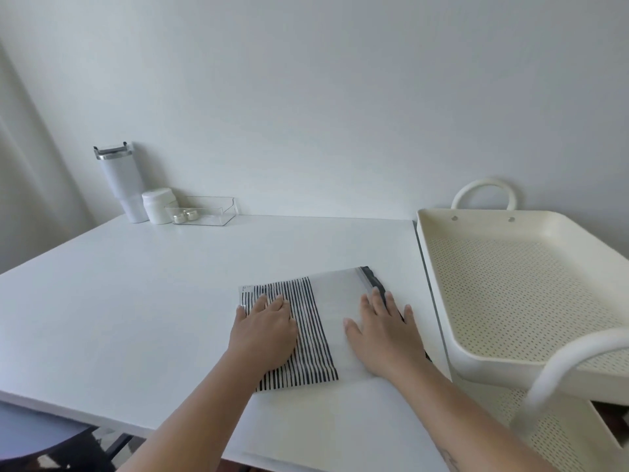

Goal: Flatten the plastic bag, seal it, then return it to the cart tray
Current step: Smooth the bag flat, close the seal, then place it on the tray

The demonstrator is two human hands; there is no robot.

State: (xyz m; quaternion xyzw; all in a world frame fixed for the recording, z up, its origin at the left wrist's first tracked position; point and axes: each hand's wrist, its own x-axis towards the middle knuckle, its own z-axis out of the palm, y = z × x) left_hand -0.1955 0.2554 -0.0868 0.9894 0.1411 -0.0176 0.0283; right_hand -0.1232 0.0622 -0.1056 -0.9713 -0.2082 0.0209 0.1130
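Note:
A plastic bag (328, 308) lies flat on the white table (136, 301), near its right edge. Its left part has black and white stripes, its middle is clear, and a dark seal strip runs along its right end. My left hand (263, 330) presses palm-down on the striped part, fingers spread. My right hand (384, 330) presses palm-down on the clear part, with its fingertips on the dark strip. Whether the seal is closed does not show. The cream perforated cart tray (510, 284) stands just right of the table and holds nothing.
At the table's back left stand a white tumbler (121, 183), a white jar (158, 206) and a clear plastic box (204, 209) with two small metal items. The cart's white tube handle (558, 362) arches at front right, above a lower shelf (561, 434). A wall rises behind.

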